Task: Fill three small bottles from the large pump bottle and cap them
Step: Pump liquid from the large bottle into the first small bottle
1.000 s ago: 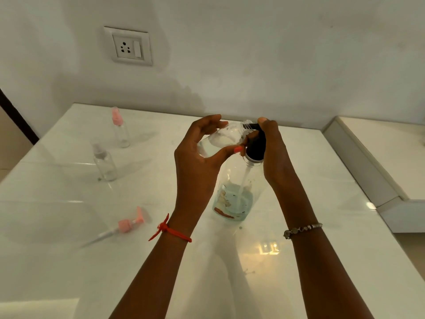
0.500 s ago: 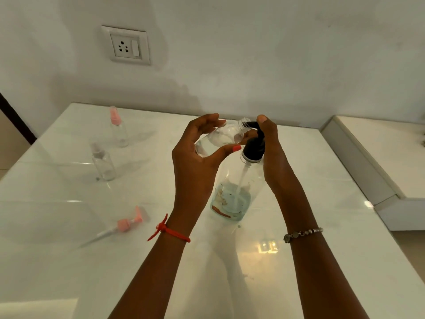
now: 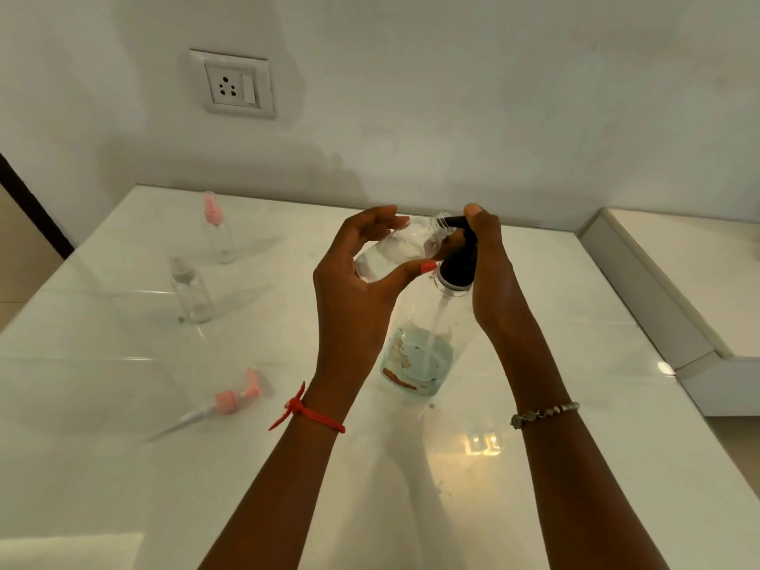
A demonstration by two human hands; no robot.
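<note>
A large clear pump bottle [image 3: 419,355] with a little pale liquid at its bottom stands on the white table [image 3: 575,446]. My right hand [image 3: 489,273] is wrapped round its black pump head [image 3: 458,263], a fingertip on top of the pump. My left hand [image 3: 349,290] holds an uncapped small clear bottle [image 3: 401,253] tilted on its side, its open neck right at the black nozzle. A pink pump cap [image 3: 230,399] with a dip tube lies on the table at the left.
Two more small bottles stand at the back left: one with a pink cap [image 3: 218,230], one with a clear cap [image 3: 190,288]. A wall socket [image 3: 232,85] sits above them. A raised white ledge [image 3: 658,290] borders the table on the right.
Both hands and the small bottle stay at the nozzle; the pump head has shifted only slightly. The view has tilted a little.
</note>
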